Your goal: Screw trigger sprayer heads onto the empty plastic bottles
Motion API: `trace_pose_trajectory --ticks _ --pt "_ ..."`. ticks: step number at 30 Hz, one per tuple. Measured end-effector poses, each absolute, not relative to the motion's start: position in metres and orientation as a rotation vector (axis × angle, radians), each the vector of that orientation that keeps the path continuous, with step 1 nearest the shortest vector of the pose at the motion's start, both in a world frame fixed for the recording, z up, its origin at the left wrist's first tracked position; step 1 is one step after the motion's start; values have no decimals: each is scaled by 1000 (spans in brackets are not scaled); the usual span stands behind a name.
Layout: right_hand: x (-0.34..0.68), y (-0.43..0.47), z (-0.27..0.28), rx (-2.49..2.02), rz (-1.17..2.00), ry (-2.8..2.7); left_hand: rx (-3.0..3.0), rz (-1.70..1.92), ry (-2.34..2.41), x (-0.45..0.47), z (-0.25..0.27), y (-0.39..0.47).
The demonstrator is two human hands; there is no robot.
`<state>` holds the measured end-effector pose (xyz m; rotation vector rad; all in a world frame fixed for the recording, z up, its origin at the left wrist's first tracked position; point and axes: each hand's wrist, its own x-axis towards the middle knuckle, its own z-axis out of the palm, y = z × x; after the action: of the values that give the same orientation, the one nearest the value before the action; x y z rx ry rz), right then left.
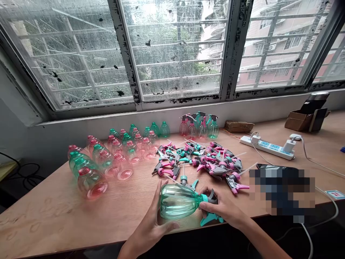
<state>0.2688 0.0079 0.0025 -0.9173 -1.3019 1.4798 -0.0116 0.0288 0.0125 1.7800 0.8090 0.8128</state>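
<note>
No text was readable: red marks on right card (335,194) too small, far-right power strip (266,147) also illegible.

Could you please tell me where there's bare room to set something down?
Bare tabletop lies front left, between the headless bottles and left hand, and between power strip and open box. Beyond the held bottle, heaped spray heads crowd it.

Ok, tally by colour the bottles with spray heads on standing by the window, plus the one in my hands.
Pink, standing: 3
Green, standing: 2, one partly hidden
Green, held: 1
Total: 6
</note>
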Motion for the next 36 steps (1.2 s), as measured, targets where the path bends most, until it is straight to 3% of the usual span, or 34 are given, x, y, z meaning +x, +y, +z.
trace_pose_trajectory --ticks 36 --pt "266 6 10 -929 1483 -1241 1900 780 872 -11 17 27"
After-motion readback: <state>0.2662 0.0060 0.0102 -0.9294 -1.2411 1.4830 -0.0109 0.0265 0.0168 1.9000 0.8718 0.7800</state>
